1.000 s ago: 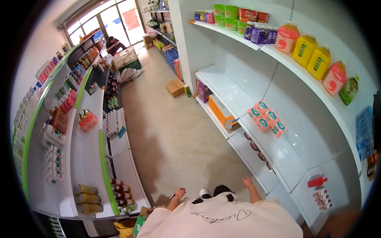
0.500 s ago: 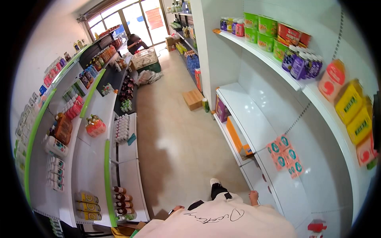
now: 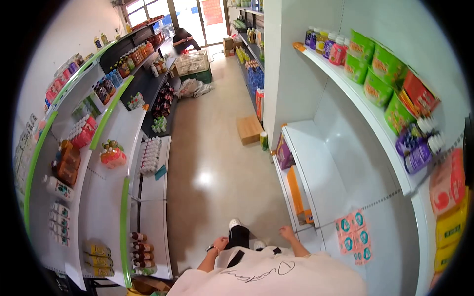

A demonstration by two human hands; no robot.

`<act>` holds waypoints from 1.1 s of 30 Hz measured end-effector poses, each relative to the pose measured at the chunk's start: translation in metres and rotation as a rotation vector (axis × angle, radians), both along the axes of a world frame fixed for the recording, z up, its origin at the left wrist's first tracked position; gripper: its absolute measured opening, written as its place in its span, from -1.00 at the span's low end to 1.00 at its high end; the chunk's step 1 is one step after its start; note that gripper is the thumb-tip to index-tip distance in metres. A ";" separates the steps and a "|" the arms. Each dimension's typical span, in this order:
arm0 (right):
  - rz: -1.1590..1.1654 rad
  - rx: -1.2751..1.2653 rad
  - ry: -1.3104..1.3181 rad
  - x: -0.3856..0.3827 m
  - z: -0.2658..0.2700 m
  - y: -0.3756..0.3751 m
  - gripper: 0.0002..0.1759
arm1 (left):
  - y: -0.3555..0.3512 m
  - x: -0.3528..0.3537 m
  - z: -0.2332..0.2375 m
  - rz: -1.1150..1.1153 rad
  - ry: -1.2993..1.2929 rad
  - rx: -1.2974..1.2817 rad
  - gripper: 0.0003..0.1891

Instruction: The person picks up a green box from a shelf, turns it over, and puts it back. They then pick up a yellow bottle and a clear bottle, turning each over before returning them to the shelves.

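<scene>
My left hand (image 3: pixel 220 242), with a dark band on its wrist, hangs low beside my dark trouser leg. Its fingers look curled in, and nothing shows in them. On the other side, my right hand (image 3: pixel 287 233) is held out over the floor with its fingers loosely apart and nothing in it. Nearest to that hand is the low white shelf (image 3: pixel 316 158) on the right, which carries an orange box (image 3: pixel 297 195) and a purple box (image 3: pixel 285 154). Pink packs with teal marks (image 3: pixel 353 238) lie farther along this unit. Neither hand touches any goods.
Left shelves hold white bottles (image 3: pixel 151 155), yellow cans (image 3: pixel 98 260) and brown bottles (image 3: pixel 142 251). Green noodle tubs (image 3: pixel 386 69) stand on the upper right shelf. Along the aisle are a cardboard box (image 3: pixel 249 130), a can (image 3: pixel 264 141), a plastic bag (image 3: pixel 194 89) and a seated person (image 3: pixel 183 40).
My view has moved forward along the aisle and turned slightly left. Both hands have come farther into view, and a different foot placement shows below me.
</scene>
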State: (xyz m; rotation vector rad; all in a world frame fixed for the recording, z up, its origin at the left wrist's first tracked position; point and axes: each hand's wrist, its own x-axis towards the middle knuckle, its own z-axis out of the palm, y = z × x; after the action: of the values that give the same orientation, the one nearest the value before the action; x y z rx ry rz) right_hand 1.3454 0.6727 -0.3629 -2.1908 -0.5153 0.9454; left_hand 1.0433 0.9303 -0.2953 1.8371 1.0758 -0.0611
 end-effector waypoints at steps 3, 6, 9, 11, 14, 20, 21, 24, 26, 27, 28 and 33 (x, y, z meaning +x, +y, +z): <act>0.102 -0.019 0.122 0.023 -0.022 0.044 -0.74 | 0.039 0.017 -0.001 -0.092 0.160 -0.033 -0.67; 0.240 -0.122 -0.005 0.036 -0.061 0.069 -0.72 | 0.081 0.006 -0.028 -0.036 0.265 -0.133 -0.61; 0.142 -0.342 0.165 0.072 -0.039 0.078 -0.68 | 0.117 0.008 -0.007 0.081 0.355 -0.090 -0.61; 0.136 -0.359 0.073 0.109 -0.018 0.120 -0.66 | 0.169 0.025 -0.017 0.199 0.374 -0.086 -0.60; 0.094 -0.378 0.191 0.149 0.017 0.193 -0.63 | 0.242 0.046 -0.008 0.195 0.329 -0.161 -0.58; -0.183 -0.165 -0.065 0.209 0.017 0.337 -0.66 | 0.388 0.133 -0.013 0.026 0.469 -0.142 -0.58; -0.165 -0.208 -0.149 0.210 0.022 0.358 -0.66 | 0.411 0.153 -0.014 -0.033 0.461 -0.091 -0.58; -0.171 -0.221 -0.123 0.216 0.030 0.394 -0.66 | 0.467 0.224 -0.006 -0.179 0.395 -0.063 -0.58; -0.203 -0.188 -0.021 0.230 0.031 0.412 -0.65 | 0.500 0.265 -0.004 -0.149 0.245 -0.016 -0.59; -0.174 -0.269 0.084 0.235 0.032 0.416 -0.65 | 0.514 0.277 -0.003 -0.151 0.252 -0.019 -0.59; -0.144 -0.348 0.189 0.241 0.034 0.418 -0.64 | 0.527 0.290 -0.001 -0.125 0.174 -0.057 -0.60; 0.713 -0.297 -0.306 0.309 -0.051 0.430 -0.71 | 0.602 0.320 -0.042 -0.118 0.147 -0.084 -0.63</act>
State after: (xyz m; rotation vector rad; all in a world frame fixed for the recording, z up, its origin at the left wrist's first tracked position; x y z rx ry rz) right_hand 1.6546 1.1031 -0.4138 -2.4749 -1.4481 1.0903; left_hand 1.3633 1.5324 -0.3370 1.8406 1.0483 -0.3105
